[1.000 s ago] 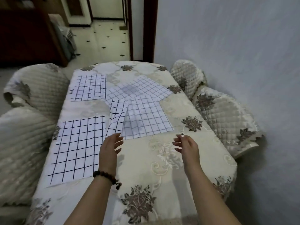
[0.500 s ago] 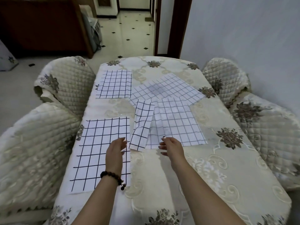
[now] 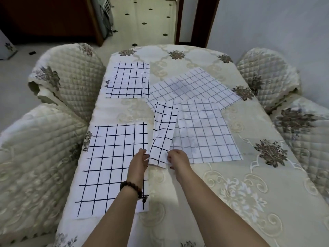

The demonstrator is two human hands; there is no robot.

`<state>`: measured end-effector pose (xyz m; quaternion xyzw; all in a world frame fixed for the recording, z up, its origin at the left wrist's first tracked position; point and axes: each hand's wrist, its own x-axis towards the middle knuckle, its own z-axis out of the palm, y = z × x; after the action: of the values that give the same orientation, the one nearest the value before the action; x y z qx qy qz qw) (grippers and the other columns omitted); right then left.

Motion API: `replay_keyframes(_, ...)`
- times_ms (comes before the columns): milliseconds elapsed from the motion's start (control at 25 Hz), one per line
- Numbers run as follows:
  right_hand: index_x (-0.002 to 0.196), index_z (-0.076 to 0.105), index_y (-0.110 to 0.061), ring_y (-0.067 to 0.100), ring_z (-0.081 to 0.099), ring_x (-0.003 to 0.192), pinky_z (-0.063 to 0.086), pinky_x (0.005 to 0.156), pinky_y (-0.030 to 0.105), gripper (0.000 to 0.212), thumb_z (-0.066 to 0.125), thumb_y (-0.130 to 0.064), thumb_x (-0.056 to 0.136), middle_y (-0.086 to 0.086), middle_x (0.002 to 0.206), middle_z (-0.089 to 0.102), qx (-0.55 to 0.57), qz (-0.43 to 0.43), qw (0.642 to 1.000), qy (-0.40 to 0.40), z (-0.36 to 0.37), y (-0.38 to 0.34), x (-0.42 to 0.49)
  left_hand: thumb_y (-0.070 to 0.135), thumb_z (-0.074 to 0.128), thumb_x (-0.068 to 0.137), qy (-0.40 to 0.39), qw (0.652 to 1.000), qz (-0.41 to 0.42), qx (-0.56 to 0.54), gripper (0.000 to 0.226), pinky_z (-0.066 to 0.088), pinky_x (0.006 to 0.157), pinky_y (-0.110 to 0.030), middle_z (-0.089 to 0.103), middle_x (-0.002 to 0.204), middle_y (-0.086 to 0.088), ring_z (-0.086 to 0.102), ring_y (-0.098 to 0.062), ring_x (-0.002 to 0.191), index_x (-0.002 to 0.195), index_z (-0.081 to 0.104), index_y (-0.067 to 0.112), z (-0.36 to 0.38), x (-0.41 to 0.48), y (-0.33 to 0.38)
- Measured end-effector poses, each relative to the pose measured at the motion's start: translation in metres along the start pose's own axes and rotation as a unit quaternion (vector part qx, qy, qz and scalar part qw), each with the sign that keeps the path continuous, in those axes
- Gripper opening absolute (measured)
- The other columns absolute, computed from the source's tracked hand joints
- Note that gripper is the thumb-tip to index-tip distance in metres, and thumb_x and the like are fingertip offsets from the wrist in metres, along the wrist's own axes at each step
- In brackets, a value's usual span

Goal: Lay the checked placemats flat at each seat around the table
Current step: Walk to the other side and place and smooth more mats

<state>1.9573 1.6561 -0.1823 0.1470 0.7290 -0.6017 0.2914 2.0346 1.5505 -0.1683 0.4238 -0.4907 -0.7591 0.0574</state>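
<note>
Both hands have closed in on the folded placemat [image 3: 163, 132] since a second ago, when the right one hung well off to the side over the tablecloth [image 3: 249, 184]. The left hand [image 3: 139, 160], with a dark bead bracelet [image 3: 132, 187] at its wrist, has its fingertips against the strip's near left corner; whether they pinch the cloth or only touch it cannot be told. The right hand [image 3: 177, 158] curls its fingers round the near right corner. This bold-checked strip lies lengthwise in the middle of the table, its far end overlapping an angled fine-checked placemat [image 3: 192, 86] and its right side lying over a second fine-checked placemat [image 3: 204, 132]. Just left of it a large bold-checked placemat [image 3: 115, 161] lies flat at the near left seat, partly under the left forearm, and a smaller bold-checked placemat [image 3: 129, 80] lies flat at the far left seat. Chairs in quilted covers stand on both sides: two on the left [image 3: 71, 68] [image 3: 35, 157] and two on the right [image 3: 267, 73] [image 3: 306, 132].
</note>
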Motion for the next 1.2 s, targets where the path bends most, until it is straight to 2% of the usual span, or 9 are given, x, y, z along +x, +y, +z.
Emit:
replay_keyframes(80, 0.077, 0.059, -0.002, 0.025, 0.052, 0.067, 0.043, 0.061, 0.034, 0.012, 0.058, -0.014, 0.078, 0.016, 0.075, 0.056, 0.01, -0.007, 1.0, 0.007, 0.002, 0.005, 0.005, 0.034, 0.037, 0.1, -0.003, 1.0, -0.007, -0.013, 0.033, 0.046, 0.07, -0.023, 0.064, 0.1, -0.005, 0.06, -0.015, 0.089, 0.116, 0.055, 0.012, 0.003, -0.001, 0.0)
replay_keyframes(160, 0.079, 0.066, -0.009, 0.03, 0.066, 0.079, 0.055, 0.075, 0.043, 0.006, 0.061, -0.011, 0.076, 0.013, 0.084, 0.071, 0.033, -0.015, 0.999, 0.01, 0.002, 0.007, 0.007, 0.035, 0.038, 0.099, -0.009, 1.0, -0.009, -0.006, 0.033, 0.048, 0.077, -0.027, 0.067, 0.1, -0.009, 0.063, -0.018, 0.091, 0.113, 0.057, 0.012, 0.005, 0.0, -0.001)
replay_keyframes(320, 0.087, 0.066, -0.015, 0.015, 0.065, 0.074, 0.053, 0.061, 0.025, 0.01, 0.061, -0.008, 0.083, -0.001, 0.081, 0.069, 0.074, -0.073, 0.995, 0.0, -0.019, -0.002, -0.002, 0.035, 0.039, 0.099, -0.024, 0.999, 0.01, 0.031, 0.031, 0.046, 0.095, -0.036, 0.068, 0.107, -0.014, 0.063, -0.025, 0.103, 0.105, 0.061, 0.013, 0.006, 0.005, 0.001)
replay_keyframes(440, 0.085, 0.068, -0.015, 0.026, 0.068, 0.081, 0.055, 0.071, 0.038, 0.01, 0.063, -0.009, 0.079, 0.006, 0.085, 0.073, 0.095, -0.105, 0.99, 0.003, -0.052, -0.004, -0.005, 0.03, 0.048, 0.095, -0.025, 0.997, 0.055, 0.055, 0.024, 0.045, 0.1, -0.038, 0.067, 0.113, -0.009, 0.06, -0.022, 0.109, 0.105, 0.063, 0.014, 0.014, 0.006, 0.012)
replay_keyframes(560, 0.088, 0.069, -0.011, 0.03, 0.069, 0.084, 0.055, 0.078, 0.047, 0.012, 0.065, -0.006, 0.078, 0.012, 0.09, 0.074, 0.106, -0.103, 0.989, 0.013, -0.092, -0.001, -0.012, 0.029, 0.055, 0.092, -0.04, 0.991, 0.096, 0.086, 0.025, 0.041, 0.104, -0.037, 0.061, 0.125, -0.004, 0.055, -0.018, 0.118, 0.114, 0.061, 0.018, 0.033, 0.009, 0.024)
replay_keyframes(760, 0.095, 0.069, -0.005, 0.029, 0.068, 0.082, 0.055, 0.076, 0.042, 0.016, 0.063, 0.001, 0.081, 0.017, 0.095, 0.072, 0.14, -0.09, 0.986, 0.018, -0.17, 0.02, -0.045, 0.029, 0.059, 0.09, -0.089, 0.963, 0.158, 0.202, 0.049, 0.038, 0.099, -0.032, 0.048, 0.139, 0.0, 0.046, -0.019, 0.127, 0.136, 0.048, 0.015, 0.089, -0.001, 0.028)
replay_keyframes(880, 0.096, 0.069, -0.004, 0.028, 0.067, 0.083, 0.055, 0.072, 0.036, 0.016, 0.062, 0.001, 0.082, 0.016, 0.093, 0.072, 0.131, -0.063, 0.989, 0.012, -0.213, 0.044, -0.06, 0.031, 0.064, 0.087, -0.116, 0.924, 0.2, 0.306, 0.06, 0.039, 0.106, -0.042, 0.041, 0.147, -0.002, 0.041, -0.023, 0.132, 0.141, 0.041, 0.018, 0.117, 0.0, 0.022)
replay_keyframes(1040, 0.094, 0.068, 0.0, 0.028, 0.065, 0.083, 0.053, 0.075, 0.036, 0.014, 0.063, 0.002, 0.081, 0.019, 0.092, 0.07, 0.121, -0.016, 0.992, 0.023, -0.261, 0.084, -0.081, 0.034, 0.065, 0.085, -0.181, 0.816, 0.26, 0.484, 0.071, 0.03, 0.11, -0.036, 0.032, 0.152, -0.004, 0.033, -0.024, 0.138, 0.146, 0.032, 0.015, 0.166, -0.002, 0.009)
replay_keyframes(1200, 0.091, 0.068, 0.002, 0.023, 0.062, 0.076, 0.048, 0.07, 0.032, 0.016, 0.066, -0.002, 0.075, 0.017, 0.085, 0.067, 0.114, -0.001, 0.993, 0.033, -0.288, 0.117, -0.102, 0.039, 0.07, 0.08, -0.23, 0.73, 0.21, 0.608, 0.081, 0.036, 0.107, -0.041, 0.033, 0.15, -0.012, 0.04, -0.03, 0.131, 0.145, 0.029, 0.013, 0.204, 0.016, -0.012)
